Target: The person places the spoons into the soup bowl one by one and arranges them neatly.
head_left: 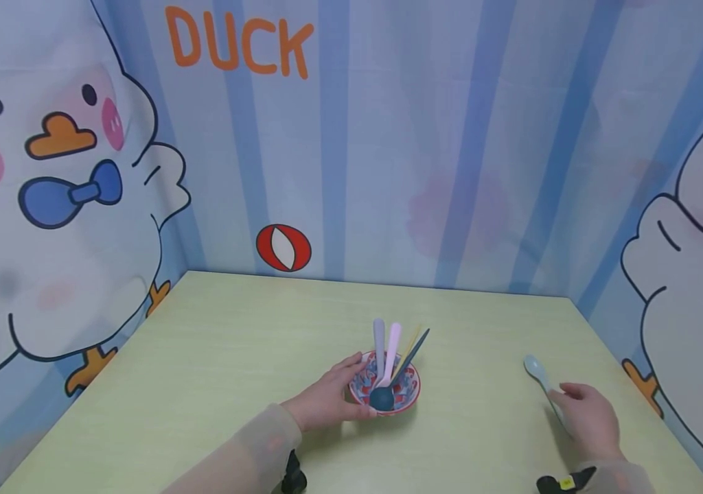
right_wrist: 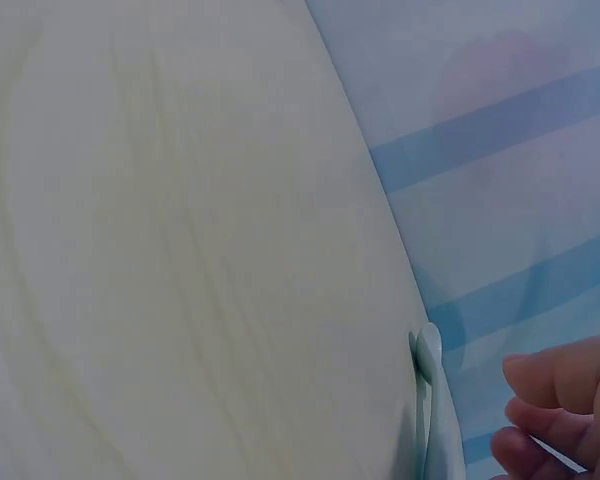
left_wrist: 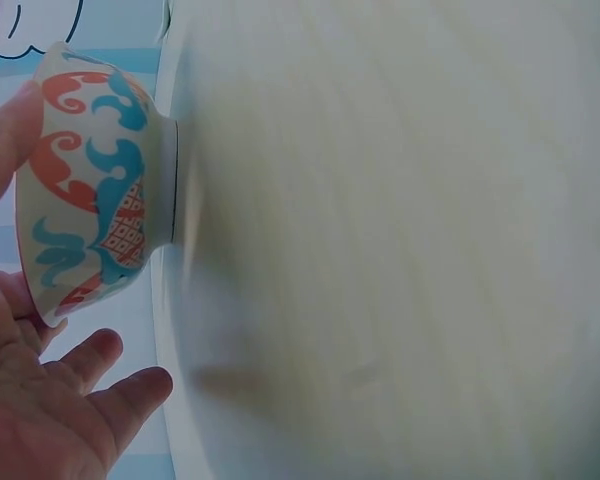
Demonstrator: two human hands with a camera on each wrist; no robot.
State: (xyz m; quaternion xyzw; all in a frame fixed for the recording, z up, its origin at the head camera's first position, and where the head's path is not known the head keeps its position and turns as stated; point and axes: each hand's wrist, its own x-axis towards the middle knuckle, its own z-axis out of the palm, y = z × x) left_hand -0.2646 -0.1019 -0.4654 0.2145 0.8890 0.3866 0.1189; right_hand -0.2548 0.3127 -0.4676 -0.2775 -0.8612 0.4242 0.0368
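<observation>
Bowl (head_left: 408, 396) red and teal patterned; its spoons (head_left: 386, 353) lilac, pink, dark blue. Loose spoon (head_left: 537, 371) pale blue. Tabletop (head_left: 252, 343) pale yellow-green.

— How's your light looking?
— Bright and even from above; you get only soft shadows under the left hand (head_left: 327, 401) and bowl (head_left: 385, 392) on the table (head_left: 234, 357).
— Sharpness?
— Head view fairly crisp, walls bowing at the edges; both wrist views are soft and smeared, the table grain blurred.

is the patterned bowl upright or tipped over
Upright. The bowl stands on its foot on the table, rim up, with spoons leaning inside; the left hand touches its side.
</observation>
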